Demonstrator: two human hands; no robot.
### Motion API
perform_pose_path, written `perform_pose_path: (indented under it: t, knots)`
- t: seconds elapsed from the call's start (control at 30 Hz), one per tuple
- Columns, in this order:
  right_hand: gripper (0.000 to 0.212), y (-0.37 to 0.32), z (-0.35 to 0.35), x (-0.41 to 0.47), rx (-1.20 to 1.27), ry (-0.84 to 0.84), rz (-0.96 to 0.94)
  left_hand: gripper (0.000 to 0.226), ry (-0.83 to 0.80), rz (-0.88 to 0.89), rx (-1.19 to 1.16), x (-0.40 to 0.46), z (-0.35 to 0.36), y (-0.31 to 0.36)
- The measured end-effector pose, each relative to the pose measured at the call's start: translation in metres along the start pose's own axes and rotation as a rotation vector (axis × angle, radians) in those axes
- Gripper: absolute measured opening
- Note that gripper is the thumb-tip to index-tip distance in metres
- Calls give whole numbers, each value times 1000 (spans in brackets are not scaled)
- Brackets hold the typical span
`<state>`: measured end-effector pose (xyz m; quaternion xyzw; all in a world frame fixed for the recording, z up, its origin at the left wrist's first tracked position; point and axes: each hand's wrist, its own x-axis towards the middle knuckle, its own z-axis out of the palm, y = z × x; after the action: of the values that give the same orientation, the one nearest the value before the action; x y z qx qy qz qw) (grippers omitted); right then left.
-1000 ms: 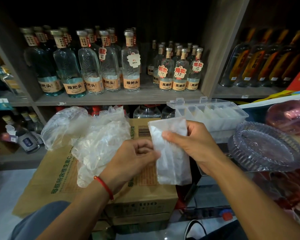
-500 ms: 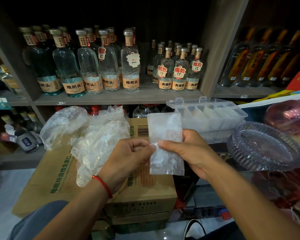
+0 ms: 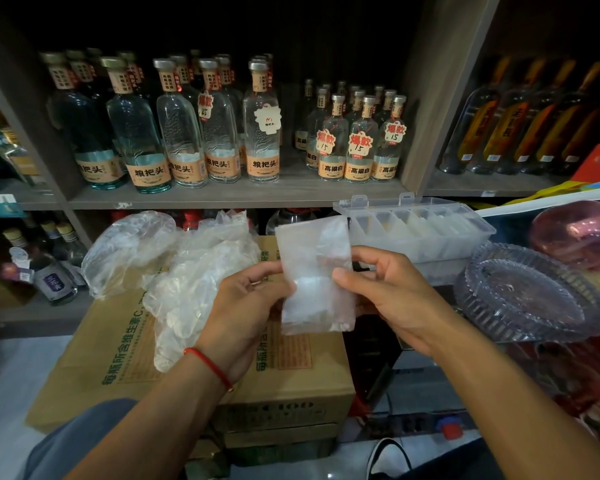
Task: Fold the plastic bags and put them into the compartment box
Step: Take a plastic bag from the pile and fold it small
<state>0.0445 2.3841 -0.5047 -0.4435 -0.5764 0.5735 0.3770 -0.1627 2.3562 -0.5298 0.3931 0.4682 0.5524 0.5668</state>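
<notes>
left hand [image 3: 246,306], red cord at wrist: thumb and fingers pinch left edge of folded translucent plastic bag [image 3: 317,275] held upright at centre | right hand [image 3: 383,292]: pinches bag's right edge | brown cardboard carton [image 3: 125,351] beneath, 7 o'clock | crumpled clear plastic bags [image 3: 187,271] on it, 9 o'clock | clear plastic compartment box [image 3: 413,230], lid open, 1 o'clock | liquor bottles [image 3: 260,133] on shelf, 12 o'clock

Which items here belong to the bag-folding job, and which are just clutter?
Job: folded plastic bag held by left hand and right hand; loose bag pile; compartment box.
Clutter: bottles; cardboard carton; glass dish.
</notes>
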Motion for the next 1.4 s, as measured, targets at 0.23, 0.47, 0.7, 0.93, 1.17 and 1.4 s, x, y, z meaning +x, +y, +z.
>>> perform_pose_path:
  t: [0.23, 0.47, 0.7, 0.93, 1.17, 1.4]
  knots:
    - [26, -2, 2, -4, 102, -13, -15, 19, -79, -123, -330, -6, 6, 8]
    - [52, -6, 10, -3, 192, -43, 166, 39, 67, 341, 152, -4, 7, -3]
    - [65, 4, 26, 1, 178, 25, 61, 41, 65, 394, 174, -10, 10, -5]
    - [52, 10, 25, 2, -222, 217, -151, 23, -89, -148, -81, -2, 3, 6]
    - [59, 12, 25, 5, -286, 268, -220, 29, -175, 17, 183, -8, 10, -3]
    - [59, 9, 29, 4, -219, 279, -260, 28, -190, -77, -70, -6, 13, 2]
